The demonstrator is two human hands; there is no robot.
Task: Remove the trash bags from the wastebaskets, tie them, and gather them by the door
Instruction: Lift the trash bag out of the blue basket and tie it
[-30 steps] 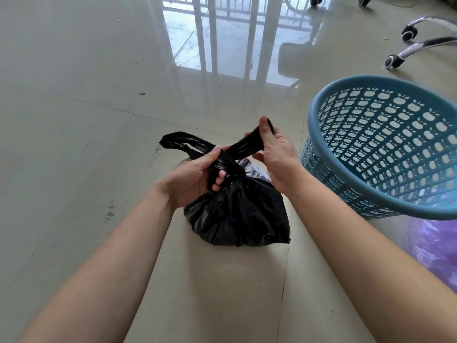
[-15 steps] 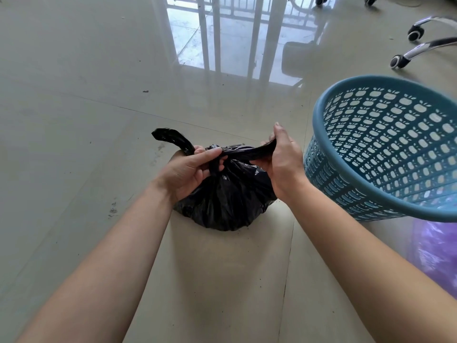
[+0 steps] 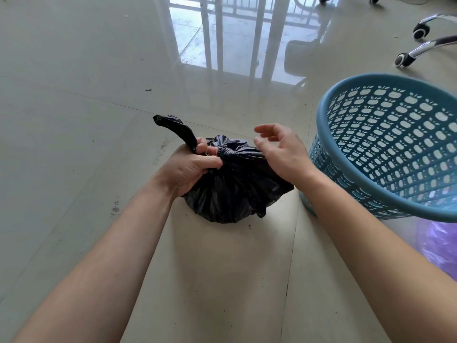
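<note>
Your right hand (image 3: 282, 154) has just let go, fingers loosely spread; your left hand (image 3: 190, 167) still grips the black trash bag (image 3: 235, 186) at its neck, knot seemingly cinched.

Single view only: head-worn wide-angle camera, facing forward and down at the floor (image 3: 86, 169). Close range: left hand (image 3: 189, 169), right hand (image 3: 284, 154) and black bag (image 3: 235, 194) sit mid-frame.

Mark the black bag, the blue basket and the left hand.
black bag (image 3: 235, 191): head view, bulging front side.
blue basket (image 3: 324, 117): head view, left rim.
left hand (image 3: 185, 169): head view, back of hand.
</note>
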